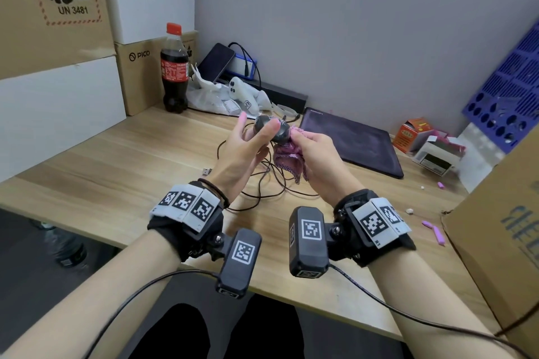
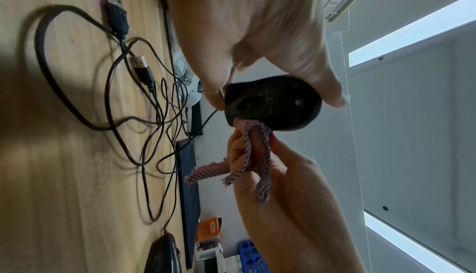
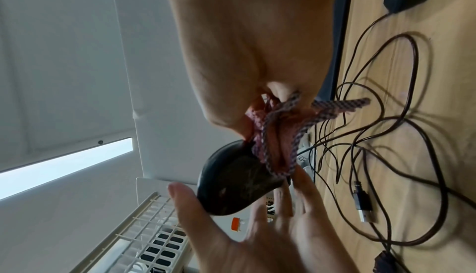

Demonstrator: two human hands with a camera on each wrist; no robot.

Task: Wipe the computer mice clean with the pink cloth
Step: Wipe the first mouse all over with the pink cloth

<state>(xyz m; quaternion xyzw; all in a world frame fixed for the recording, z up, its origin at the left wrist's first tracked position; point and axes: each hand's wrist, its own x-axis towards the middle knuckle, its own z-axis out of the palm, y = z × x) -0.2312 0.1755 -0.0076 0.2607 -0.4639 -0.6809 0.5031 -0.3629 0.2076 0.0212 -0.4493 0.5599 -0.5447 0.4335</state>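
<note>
A black wired mouse [image 1: 271, 129] is held above the wooden desk [image 1: 116, 160], underside showing in the left wrist view [image 2: 273, 104]. My left hand [image 1: 256, 128] pinches it between thumb and fingers. My right hand [image 1: 303, 140] grips the bunched pink checked cloth [image 1: 287, 156] and presses it against the mouse's right end [image 3: 231, 177]. Loose ends of the cloth [image 2: 257, 155] hang below my right fingers. A second dark mouse [image 2: 165, 255] lies on the desk, hidden from the head view.
Tangled dark cables [image 1: 262, 186] with USB plugs lie under my hands. A dark pad [image 1: 353, 143] is to the right, a cola bottle [image 1: 174, 67] and stacked boxes [image 1: 58, 38] to the left. A cardboard box [image 1: 501, 227] stands at the right edge.
</note>
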